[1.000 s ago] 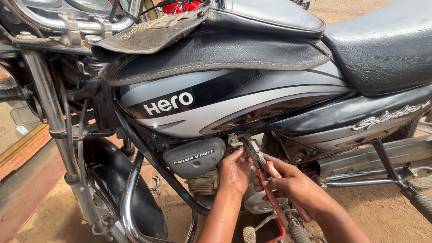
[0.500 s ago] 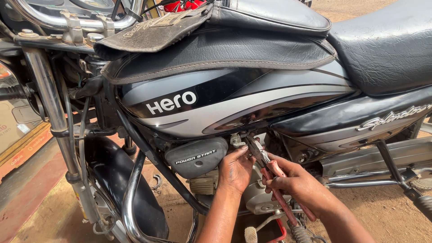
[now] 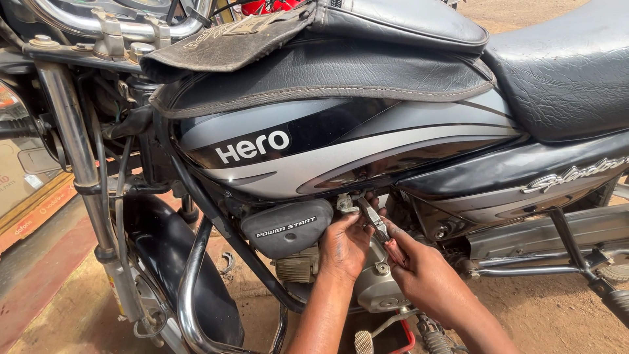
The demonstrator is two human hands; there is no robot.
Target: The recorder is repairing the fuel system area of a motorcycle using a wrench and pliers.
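A black and silver motorcycle stands side-on, its fuel tank (image 3: 341, 141) filling the middle of the view. Under the tank, a small metal fitting (image 3: 345, 202) sticks down. My left hand (image 3: 345, 246) reaches up from below and pinches at this fitting with its fingertips. My right hand (image 3: 426, 278) is closed on the red handles of a pair of pliers (image 3: 375, 221). The pliers' metal jaws point up-left at the fitting. Both hands hide most of the handles and part of the engine behind them.
A grey side cover (image 3: 288, 226) sits just left of my hands, with the silver engine case (image 3: 377, 288) below them. A chrome crash guard (image 3: 190, 288) and front fork (image 3: 78, 164) stand at the left. The black seat (image 3: 563, 72) is upper right. Brown dirt ground (image 3: 563, 308) lies beneath.
Both hands have shifted slightly up and right toward the underside of the tank. The pliers' handles are now more covered by my right hand.
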